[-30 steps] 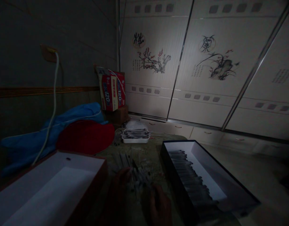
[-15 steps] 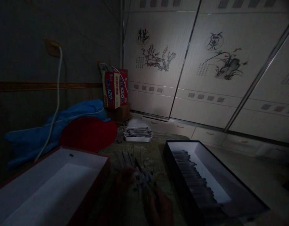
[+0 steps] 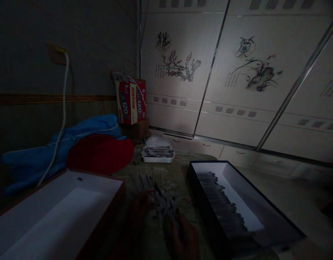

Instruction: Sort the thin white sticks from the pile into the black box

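The sticks [image 3: 163, 205] are sitting low in the middle of the frame, right between the two hands. The bunch is slanting, with its long way running from the lower right up to the upper left.

The right hand [image 3: 184, 238] is sitting at the bottom of the frame and is curling around the low end of the bunch. The left hand [image 3: 140, 208] is sitting a bit higher and to the left, touching the top end with bent fingers. It is too dark to tell if it is gripping.

A black box [image 3: 266, 211] is lying to the right of the hands, nearer the right hand. More sticks are lying in a row inside it, crosswise to its length. A red box [image 3: 112, 202] is lying to the left, nearer the left hand, showing its white inside. A small white tray [image 3: 157, 159] with more sticks is resting farther up the tabletop [image 3: 182, 169], above the hands.
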The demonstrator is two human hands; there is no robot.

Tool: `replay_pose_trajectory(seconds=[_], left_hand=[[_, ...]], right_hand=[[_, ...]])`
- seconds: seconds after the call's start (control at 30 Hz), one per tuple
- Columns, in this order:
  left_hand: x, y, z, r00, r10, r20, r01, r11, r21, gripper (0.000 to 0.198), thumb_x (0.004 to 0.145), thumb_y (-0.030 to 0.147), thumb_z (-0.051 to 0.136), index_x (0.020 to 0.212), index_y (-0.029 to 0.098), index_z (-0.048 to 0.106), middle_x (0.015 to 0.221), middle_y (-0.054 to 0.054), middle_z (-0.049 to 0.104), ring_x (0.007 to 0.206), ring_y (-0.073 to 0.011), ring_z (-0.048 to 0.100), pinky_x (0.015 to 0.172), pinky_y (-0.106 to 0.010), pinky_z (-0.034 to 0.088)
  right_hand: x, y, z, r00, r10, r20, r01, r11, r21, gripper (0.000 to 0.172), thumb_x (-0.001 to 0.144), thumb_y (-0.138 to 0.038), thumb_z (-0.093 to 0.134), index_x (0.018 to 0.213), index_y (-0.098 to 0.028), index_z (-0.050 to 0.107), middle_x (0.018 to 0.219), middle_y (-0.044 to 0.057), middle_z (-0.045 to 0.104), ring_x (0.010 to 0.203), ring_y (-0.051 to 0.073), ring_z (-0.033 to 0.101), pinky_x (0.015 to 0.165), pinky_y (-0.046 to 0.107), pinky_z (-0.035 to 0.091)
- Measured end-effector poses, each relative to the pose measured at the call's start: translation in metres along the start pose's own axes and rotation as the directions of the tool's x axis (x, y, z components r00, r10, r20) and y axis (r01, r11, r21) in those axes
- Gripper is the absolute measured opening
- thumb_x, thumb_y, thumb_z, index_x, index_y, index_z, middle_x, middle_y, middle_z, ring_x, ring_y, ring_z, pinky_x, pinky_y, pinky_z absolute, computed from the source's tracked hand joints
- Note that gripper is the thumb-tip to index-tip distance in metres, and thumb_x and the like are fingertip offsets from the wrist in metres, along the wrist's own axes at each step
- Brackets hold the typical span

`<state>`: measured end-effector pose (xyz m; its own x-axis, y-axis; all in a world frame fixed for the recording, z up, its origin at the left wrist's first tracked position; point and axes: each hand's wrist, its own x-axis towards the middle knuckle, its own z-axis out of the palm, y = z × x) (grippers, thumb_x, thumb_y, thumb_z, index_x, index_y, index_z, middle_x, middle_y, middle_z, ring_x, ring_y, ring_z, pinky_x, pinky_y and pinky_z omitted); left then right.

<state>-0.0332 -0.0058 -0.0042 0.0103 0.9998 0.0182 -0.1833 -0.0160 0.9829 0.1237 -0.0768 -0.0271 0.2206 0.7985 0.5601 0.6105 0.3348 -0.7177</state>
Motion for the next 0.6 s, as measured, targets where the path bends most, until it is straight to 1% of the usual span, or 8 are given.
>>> replay_pose_trajectory(seconds=[0.07, 0.1, 0.2, 0.3, 0.4, 0.47, 0.53, 0.6], left_hand=[[0.001, -0.002, 0.0, 0.998, 0.058, -0.031, -0.056, 0.996, 0.068, 0.044, 0.068, 0.039, 0.065, 0.105, 0.017, 0.059, 0.074, 0.0, 0.068, 0.068, -0.0175, 0.065, 0.066, -0.03, 0.051], [0.002, -0.002, 0.0, 0.996, 0.079, -0.052, -0.074, 0.992, 0.101, 0.043, 0.066, 0.037, 0.066, 0.103, 0.017, 0.059, 0.074, 0.0, 0.068, 0.069, -0.018, 0.065, 0.067, -0.03, 0.051], [0.001, -0.001, -0.001, 0.99, 0.092, -0.11, -0.07, 0.979, 0.191, 0.028, 0.062, 0.034, 0.068, 0.085, 0.018, 0.063, 0.082, -0.004, 0.071, 0.081, -0.0221, 0.066, 0.075, -0.033, 0.052], [0.0, 0.006, -0.002, 0.993, 0.087, -0.085, -0.057, 0.951, 0.303, 0.024, 0.066, 0.036, 0.063, 0.082, 0.019, 0.069, 0.088, -0.006, 0.073, 0.089, -0.0245, 0.065, 0.085, -0.037, 0.049], [0.0, 0.013, -0.004, 0.994, 0.088, -0.062, -0.064, 0.948, 0.313, 0.027, 0.068, 0.039, 0.061, 0.085, 0.021, 0.072, 0.093, -0.005, 0.074, 0.097, -0.0253, 0.063, 0.091, -0.038, 0.045], [0.0, 0.015, -0.004, 0.993, 0.069, -0.093, -0.042, 0.963, 0.267, 0.028, 0.063, 0.041, 0.065, 0.081, 0.021, 0.072, 0.086, -0.004, 0.074, 0.091, -0.0262, 0.065, 0.086, -0.037, 0.049], [0.001, 0.014, -0.004, 0.992, 0.044, -0.12, -0.015, 0.974, 0.227, 0.029, 0.058, 0.042, 0.068, 0.076, 0.02, 0.071, 0.077, -0.003, 0.074, 0.082, -0.0263, 0.066, 0.075, -0.035, 0.052], [0.002, 0.012, -0.005, 0.991, 0.027, -0.133, 0.001, 0.977, 0.211, 0.03, 0.057, 0.044, 0.069, 0.075, 0.019, 0.07, 0.074, -0.003, 0.073, 0.079, -0.026, 0.067, 0.07, -0.034, 0.053]], right_hand=[[0.002, 0.001, -0.003, 0.999, -0.033, 0.03, 0.034, 0.999, -0.011, 0.037, 0.09, -0.042, 0.042, 0.075, -0.019, 0.067, 0.06, 0.004, 0.066, 0.048, 0.014, 0.062, 0.046, 0.018, 0.045], [0.003, 0.001, -0.005, 0.999, -0.033, 0.038, 0.034, 0.999, -0.009, 0.035, 0.09, -0.04, 0.043, 0.076, -0.019, 0.067, 0.06, 0.003, 0.067, 0.049, 0.014, 0.063, 0.047, 0.018, 0.045], [0.004, -0.002, -0.007, 1.0, -0.002, 0.029, 0.002, 1.0, 0.008, 0.035, 0.09, -0.041, 0.043, 0.076, -0.019, 0.067, 0.061, 0.003, 0.067, 0.048, 0.013, 0.062, 0.045, 0.017, 0.044], [0.003, -0.007, -0.006, 0.999, 0.038, 0.002, -0.038, 0.999, 0.032, 0.038, 0.089, -0.044, 0.042, 0.078, -0.019, 0.068, 0.061, 0.004, 0.067, 0.048, 0.014, 0.062, 0.044, 0.018, 0.044], [0.002, -0.008, -0.004, 0.998, 0.055, 0.002, -0.055, 0.998, 0.037, 0.038, 0.089, -0.045, 0.043, 0.079, -0.019, 0.068, 0.061, 0.004, 0.067, 0.049, 0.014, 0.062, 0.047, 0.019, 0.045], [0.001, -0.006, -0.005, 0.999, 0.048, 0.014, -0.048, 0.999, 0.013, 0.037, 0.089, -0.043, 0.043, 0.08, -0.019, 0.068, 0.061, 0.004, 0.067, 0.05, 0.014, 0.062, 0.049, 0.019, 0.045], [0.001, -0.004, -0.005, 0.999, 0.024, 0.033, -0.024, 1.0, -0.017, 0.036, 0.09, -0.042, 0.043, 0.08, -0.018, 0.068, 0.061, 0.004, 0.067, 0.049, 0.014, 0.062, 0.048, 0.019, 0.045], [0.0, -0.001, -0.003, 0.998, -0.012, 0.055, 0.014, 0.999, -0.034, 0.037, 0.09, -0.042, 0.043, 0.079, -0.018, 0.069, 0.059, 0.004, 0.066, 0.046, 0.013, 0.06, 0.045, 0.019, 0.044]])
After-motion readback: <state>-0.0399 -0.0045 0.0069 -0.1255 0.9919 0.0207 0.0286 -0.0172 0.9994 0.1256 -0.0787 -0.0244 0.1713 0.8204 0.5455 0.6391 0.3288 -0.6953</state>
